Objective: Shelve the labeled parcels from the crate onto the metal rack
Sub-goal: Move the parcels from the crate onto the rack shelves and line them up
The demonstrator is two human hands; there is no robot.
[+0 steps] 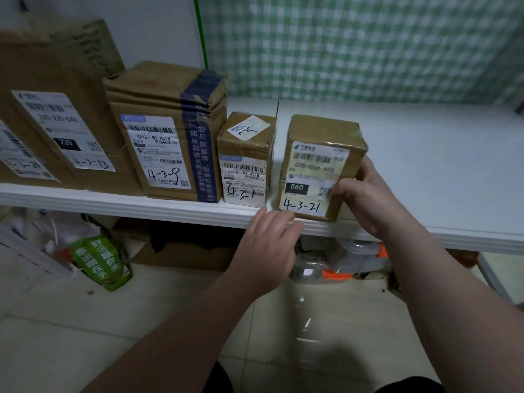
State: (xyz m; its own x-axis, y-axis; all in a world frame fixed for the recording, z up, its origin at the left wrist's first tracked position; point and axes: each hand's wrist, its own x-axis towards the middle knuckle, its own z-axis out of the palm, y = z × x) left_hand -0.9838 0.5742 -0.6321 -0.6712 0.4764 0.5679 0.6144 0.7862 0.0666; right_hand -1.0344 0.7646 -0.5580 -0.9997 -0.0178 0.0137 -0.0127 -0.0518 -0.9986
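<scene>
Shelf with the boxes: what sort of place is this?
Probably a parcel pick-up or storage room: taped parcels line a white shelf, each with a barcode label and handwritten code, like the 4-3-21 parcel the right hand grips.

Right hand (365, 194) around parcel 4-3-21 (314, 163) on white shelf (425, 171)

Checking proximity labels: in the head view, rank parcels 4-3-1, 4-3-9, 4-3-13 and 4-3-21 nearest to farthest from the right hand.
1. Parcel 4-3-21: gripped by the right hand, rightmost in the row.
2. Parcel 4-3-1: next one to the left.
3. Parcel 4-3-9: taller, further left.
4. Parcel 4-3-13: large, far left.
</scene>
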